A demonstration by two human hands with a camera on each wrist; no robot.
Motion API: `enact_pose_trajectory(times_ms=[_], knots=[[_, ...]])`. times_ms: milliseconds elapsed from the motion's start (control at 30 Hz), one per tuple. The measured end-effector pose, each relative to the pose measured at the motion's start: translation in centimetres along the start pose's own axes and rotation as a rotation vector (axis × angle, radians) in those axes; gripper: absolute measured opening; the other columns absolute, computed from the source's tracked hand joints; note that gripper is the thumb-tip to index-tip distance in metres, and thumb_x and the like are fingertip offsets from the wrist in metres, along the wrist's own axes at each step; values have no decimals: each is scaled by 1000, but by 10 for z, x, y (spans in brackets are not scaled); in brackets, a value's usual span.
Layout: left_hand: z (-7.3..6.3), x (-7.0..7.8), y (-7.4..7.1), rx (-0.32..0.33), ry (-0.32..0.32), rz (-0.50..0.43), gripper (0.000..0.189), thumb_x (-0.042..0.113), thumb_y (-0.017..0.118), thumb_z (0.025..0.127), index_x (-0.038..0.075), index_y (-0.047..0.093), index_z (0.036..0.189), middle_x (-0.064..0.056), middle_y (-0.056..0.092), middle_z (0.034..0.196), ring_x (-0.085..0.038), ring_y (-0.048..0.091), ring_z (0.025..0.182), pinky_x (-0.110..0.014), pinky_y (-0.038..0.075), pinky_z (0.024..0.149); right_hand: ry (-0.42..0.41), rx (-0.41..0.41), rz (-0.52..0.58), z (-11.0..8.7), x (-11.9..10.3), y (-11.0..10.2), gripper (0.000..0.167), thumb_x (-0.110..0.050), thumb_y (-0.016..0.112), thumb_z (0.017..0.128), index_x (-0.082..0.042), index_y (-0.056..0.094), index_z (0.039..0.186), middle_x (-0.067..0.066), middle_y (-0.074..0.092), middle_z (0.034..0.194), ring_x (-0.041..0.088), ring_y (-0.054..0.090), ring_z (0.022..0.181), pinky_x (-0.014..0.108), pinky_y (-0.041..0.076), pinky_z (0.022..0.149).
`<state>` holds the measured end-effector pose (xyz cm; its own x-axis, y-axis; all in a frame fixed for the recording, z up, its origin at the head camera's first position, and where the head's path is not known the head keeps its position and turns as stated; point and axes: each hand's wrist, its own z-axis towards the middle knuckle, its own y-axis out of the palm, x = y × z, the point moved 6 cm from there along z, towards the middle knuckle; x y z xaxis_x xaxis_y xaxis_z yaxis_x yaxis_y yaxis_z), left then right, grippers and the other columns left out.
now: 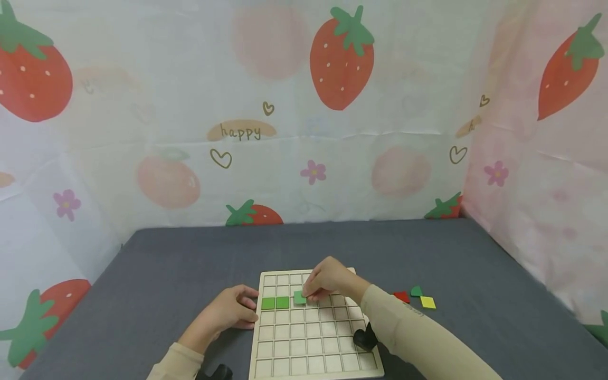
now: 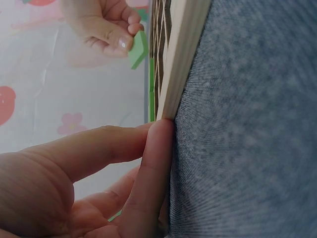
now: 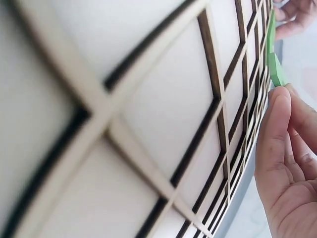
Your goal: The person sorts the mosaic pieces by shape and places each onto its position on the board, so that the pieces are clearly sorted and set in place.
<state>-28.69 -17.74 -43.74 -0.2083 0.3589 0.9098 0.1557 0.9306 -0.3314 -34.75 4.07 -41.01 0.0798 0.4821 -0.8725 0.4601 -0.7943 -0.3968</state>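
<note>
A light wooden grid board (image 1: pixel 311 332) lies on the table, with two green square tiles (image 1: pixel 275 303) side by side in its left cells, a few rows from the far edge. My right hand (image 1: pixel 328 279) pinches another green square tile (image 3: pixel 276 70) between thumb and fingertips. That tile is tilted close over the board, just right of the two placed ones. At the board's left edge rests my left hand (image 1: pixel 233 311), its fingertips touching the wooden side (image 2: pixel 181 64) in the left wrist view.
Right of the board, partly behind the right sleeve (image 1: pixel 418 332), lie a red piece (image 1: pixel 401 296), a green piece (image 1: pixel 416 291) and a yellow piece (image 1: pixel 428 302). The grey tabletop (image 1: pixel 190 253) meets a strawberry-print curtain (image 1: pixel 304 200) at the back and sides.
</note>
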Motion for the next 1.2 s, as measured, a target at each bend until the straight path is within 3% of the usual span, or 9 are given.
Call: enact_pose_trajectory(times_ms=[333, 1000, 1200], knots=[[0, 2, 0, -2, 5, -1, 54, -14, 71, 77, -10, 54, 128, -14, 55, 93, -19, 62, 71, -33, 63, 64, 0, 3, 3, 2, -1, 8, 4, 5, 75, 81, 8, 75, 83, 16, 74, 73, 10, 64, 51, 24, 60, 54], [-2, 3, 0, 19, -4, 5, 53, -15, 71, 76, -9, 56, 127, -14, 55, 92, -20, 62, 71, -34, 62, 63, -34, 75, -171, 0, -8, 14, 8, 5, 80, 75, 2, 74, 72, 10, 72, 66, 10, 62, 50, 26, 59, 53], [-1, 1, 1, -7, -3, -1, 53, -14, 70, 77, -9, 55, 128, -14, 55, 93, -20, 62, 72, -34, 62, 64, -44, 48, -162, -4, -9, 13, 6, 3, 80, 77, 2, 74, 75, 11, 73, 69, 12, 66, 54, 28, 62, 57]])
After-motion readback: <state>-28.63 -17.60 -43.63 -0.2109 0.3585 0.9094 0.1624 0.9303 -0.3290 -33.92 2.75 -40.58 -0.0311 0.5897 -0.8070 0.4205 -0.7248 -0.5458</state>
